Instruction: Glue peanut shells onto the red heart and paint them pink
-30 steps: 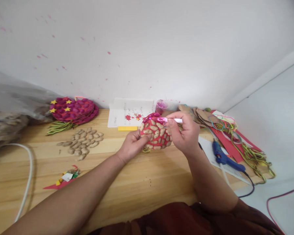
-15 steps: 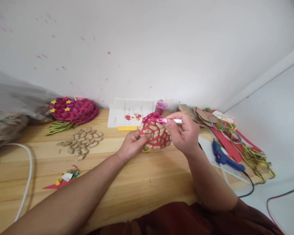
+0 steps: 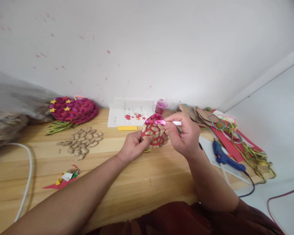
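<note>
The left hand (image 3: 133, 146) grasps a peanut-studded red disc (image 3: 158, 141) above the tabletop (image 3: 129, 186), near sheets (image 3: 116, 114) with illegible print; the right hand (image 3: 186, 135) pinches a pink-stained brush (image 3: 161, 122) at the disc's far edge, open wood between forearms (image 3: 88, 189).

A red disc (image 3: 156, 134), held up, carries peanuts (image 3: 155, 129), mostly pale, magenta at its far edge; a pink-smeared white brush (image 3: 159, 122) seemingly touches them.

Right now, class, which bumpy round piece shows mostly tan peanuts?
The red piece held in the left hand; those in the yellow-starred stack at left show purple bumps instead.
</note>
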`<state>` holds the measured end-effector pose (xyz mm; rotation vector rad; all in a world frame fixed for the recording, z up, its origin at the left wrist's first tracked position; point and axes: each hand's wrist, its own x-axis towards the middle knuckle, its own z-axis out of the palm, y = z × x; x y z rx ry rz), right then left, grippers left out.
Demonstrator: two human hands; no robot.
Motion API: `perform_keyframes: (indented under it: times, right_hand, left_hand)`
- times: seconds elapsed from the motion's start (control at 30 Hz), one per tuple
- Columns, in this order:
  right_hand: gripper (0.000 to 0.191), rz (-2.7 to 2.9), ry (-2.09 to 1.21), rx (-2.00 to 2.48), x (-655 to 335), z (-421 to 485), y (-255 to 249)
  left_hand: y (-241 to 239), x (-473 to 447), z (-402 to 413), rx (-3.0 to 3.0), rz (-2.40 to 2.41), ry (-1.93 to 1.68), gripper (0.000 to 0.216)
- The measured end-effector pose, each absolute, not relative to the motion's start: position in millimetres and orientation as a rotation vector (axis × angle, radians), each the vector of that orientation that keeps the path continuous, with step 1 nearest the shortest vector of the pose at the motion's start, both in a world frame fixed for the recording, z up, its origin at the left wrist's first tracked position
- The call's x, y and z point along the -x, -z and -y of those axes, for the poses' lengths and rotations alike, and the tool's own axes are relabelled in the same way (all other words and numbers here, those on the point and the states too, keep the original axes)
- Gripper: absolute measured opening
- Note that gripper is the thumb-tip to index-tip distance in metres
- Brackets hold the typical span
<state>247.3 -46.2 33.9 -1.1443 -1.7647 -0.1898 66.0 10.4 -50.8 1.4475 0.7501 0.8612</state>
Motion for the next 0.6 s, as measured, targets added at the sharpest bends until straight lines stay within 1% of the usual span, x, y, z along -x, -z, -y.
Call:
perform_keyframes:
  times: [0.17,0.33,0.5,0.6]
  right_hand:
    - [0.010,1.713,0.276,1.177,-251.0,46.9,-36.8]
    - [0.013,1.801,0.231,1.111,-246.8,48.2,-37.7]
    - [0.012,1.734,0.307,1.157,-246.7,47.9,-37.9]
    - [0.012,1.740,0.289,1.140,-246.3,48.7,-38.0]
  left_hand:
    - [51.4,-66.4,-10.5,-1.491,-0.759,-0.886,0.034]
    - [50.8,-66.1,-10.4,-1.500,-0.777,-0.897,0.032]
    - [50.1,-65.9,-10.5,-1.506,-0.775,-0.897,0.034]
    - [49.7,-65.5,-10.6,-1.516,-0.769,-0.889,0.035]
